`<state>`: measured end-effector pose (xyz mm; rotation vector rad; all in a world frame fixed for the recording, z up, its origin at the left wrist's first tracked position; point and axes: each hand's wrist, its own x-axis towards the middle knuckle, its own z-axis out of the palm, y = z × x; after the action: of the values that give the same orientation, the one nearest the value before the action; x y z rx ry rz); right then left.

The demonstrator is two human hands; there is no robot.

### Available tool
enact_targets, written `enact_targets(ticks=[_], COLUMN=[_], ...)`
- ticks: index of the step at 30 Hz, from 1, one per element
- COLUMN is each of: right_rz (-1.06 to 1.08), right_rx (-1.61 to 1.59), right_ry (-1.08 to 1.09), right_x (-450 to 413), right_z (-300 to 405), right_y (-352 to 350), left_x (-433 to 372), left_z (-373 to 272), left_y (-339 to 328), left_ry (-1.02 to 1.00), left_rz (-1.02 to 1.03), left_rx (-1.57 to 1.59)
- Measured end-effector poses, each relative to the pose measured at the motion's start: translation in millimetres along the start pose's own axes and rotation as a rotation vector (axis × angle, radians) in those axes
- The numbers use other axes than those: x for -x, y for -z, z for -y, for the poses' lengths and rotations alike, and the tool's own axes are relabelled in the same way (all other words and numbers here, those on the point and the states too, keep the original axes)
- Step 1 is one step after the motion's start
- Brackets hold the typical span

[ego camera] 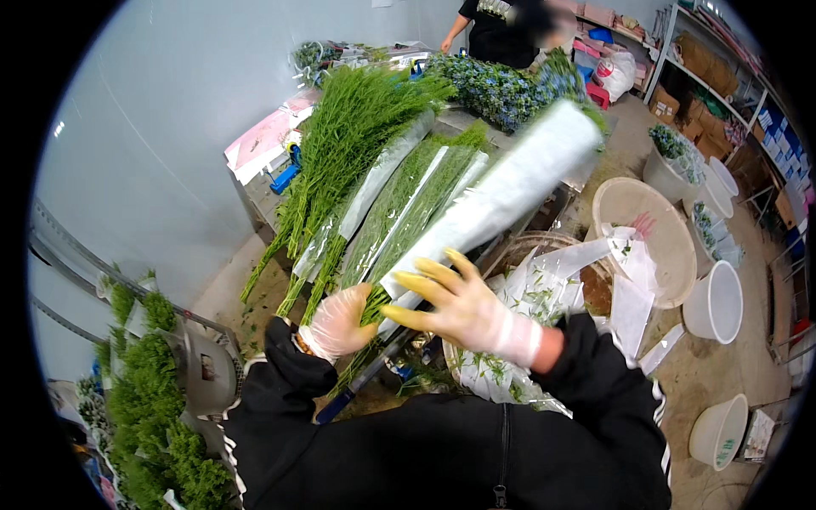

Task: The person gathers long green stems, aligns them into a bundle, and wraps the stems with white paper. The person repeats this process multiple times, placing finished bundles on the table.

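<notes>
My left hand (pixel 339 324), in a thin clear glove, is closed around the lower stems (pixel 376 305) of a green bunch. A white wrapping sleeve (pixel 497 197) slants up to the right from those stems, its far end blurred. My right hand (pixel 462 309), gloved with yellow fingertips, spreads its fingers over the lower end of the sleeve; whether it touches is hard to tell. Beside the sleeve lie feathery green bunches in clear wrap (pixel 398 204). Farther left on the table rests a large loose pile of green foliage (pixel 350 140).
Blue-flowered bunches (pixel 491 89) lie at the table's far end, near a person in black (pixel 497 29). A blue tape dispenser (pixel 285 177) sits at the left edge. On the right stand a large beige tub (pixel 676 255), a waste-filled container (pixel 542 293) and a white bucket (pixel 714 303).
</notes>
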<state>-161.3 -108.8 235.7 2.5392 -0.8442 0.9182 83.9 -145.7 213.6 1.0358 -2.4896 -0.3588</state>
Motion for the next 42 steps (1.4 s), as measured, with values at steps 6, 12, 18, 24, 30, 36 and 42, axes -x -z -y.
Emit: enact_targets(ticks=[6, 12, 18, 24, 30, 36, 42], right_rz=[-0.055, -0.016, 0.413, 1.083, 0.082, -1.064, -1.073], right_rx=[0.120, 0.058, -0.108, -0.029, -0.023, -0.076, -0.222], right_ry=[0.001, -0.293, -0.801, -1.956, -1.690, -1.400, -1.485], right_x=[-17.8, 97.9, 371.1, 648.4, 490.6, 320.9, 329.9], right_z=[-33.1, -13.7, 67.2, 171.0, 54.5, -46.5, -66.1], right_y=[18.2, 40.5, 6.1, 103.3, 25.0, 30.1, 10.7], left_x=[-80.0, -129.3, -108.4, -51.7, -42.1, -37.0, -16.2], left_z=[-89.8, -151.4, -111.0, -75.4, -48.8, -60.4, -73.9], left_y=[35.7, 40.1, 108.8, 190.8, 130.9, 111.7, 102.7], left_ry=[0.020, -0.096, -0.153, 0.029, 0.192, 0.241, 0.275], left_rz=[0.065, 0.379, 0.227, -0.156, -0.277, -0.160, -0.119], left_rx=[-0.703, -0.911, -1.044, -0.857, -0.622, -0.541, -0.519])
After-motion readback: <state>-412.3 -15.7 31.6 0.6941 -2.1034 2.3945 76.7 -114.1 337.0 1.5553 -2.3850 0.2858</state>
